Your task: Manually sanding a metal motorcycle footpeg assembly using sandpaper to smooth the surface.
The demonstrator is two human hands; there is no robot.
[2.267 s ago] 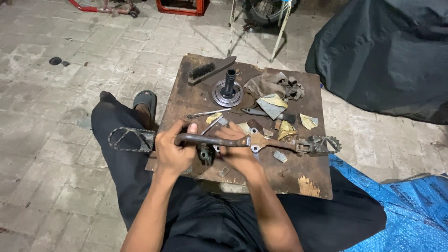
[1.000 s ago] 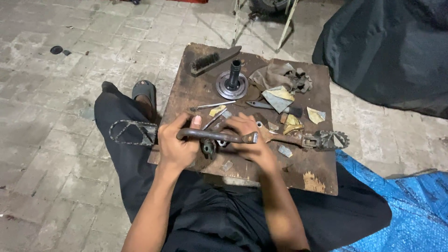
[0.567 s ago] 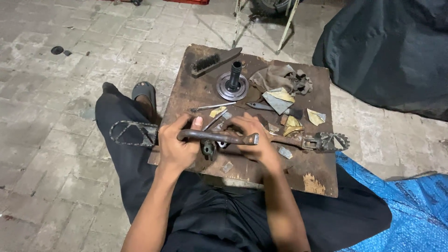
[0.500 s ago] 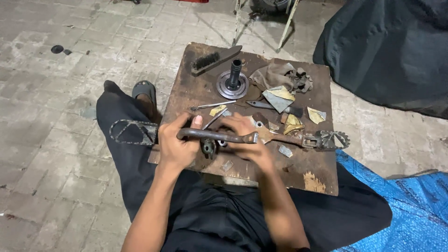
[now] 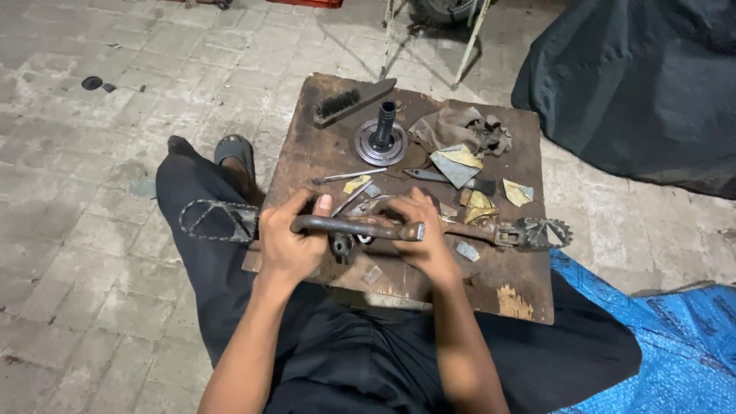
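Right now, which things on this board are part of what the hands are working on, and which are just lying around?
In hand:
- left hand closed round the metal footrest bar
- right hand at the bar's middle
- toothed footpegs at its ends

Lying about:
- wire brush
- round hub with upright shaft
- rag
- sandpaper scraps
- wooden board under everything

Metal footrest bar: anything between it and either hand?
No. The left hand wraps the metal footrest bar directly, and the right hand rests against its far end. Nothing visible lies between.
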